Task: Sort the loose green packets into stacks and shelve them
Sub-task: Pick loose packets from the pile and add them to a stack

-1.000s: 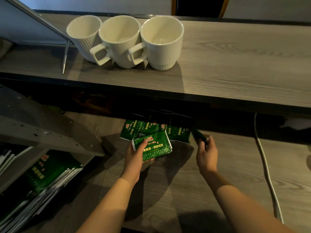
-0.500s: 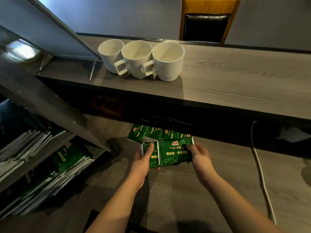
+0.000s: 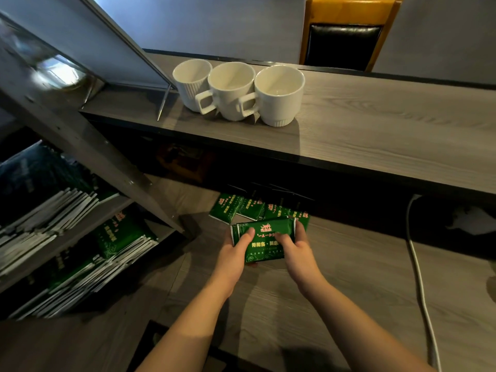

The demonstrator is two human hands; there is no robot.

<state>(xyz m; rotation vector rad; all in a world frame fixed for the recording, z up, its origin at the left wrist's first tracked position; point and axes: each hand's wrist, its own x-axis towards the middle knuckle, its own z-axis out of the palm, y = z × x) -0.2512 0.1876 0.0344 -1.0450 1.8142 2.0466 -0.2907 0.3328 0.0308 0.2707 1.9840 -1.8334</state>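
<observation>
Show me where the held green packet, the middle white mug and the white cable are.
held green packet (image 3: 264, 232), head view, upper face between the thumbs.
middle white mug (image 3: 231, 103), head view, outer wall.
white cable (image 3: 418, 272), head view, middle stretch.

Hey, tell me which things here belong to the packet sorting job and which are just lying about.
Part of the job:
held packets, gripped by left hand and right hand
loose packets behind them
shelved stacks

Just lying about:
three white mugs
white cable
chair
</observation>
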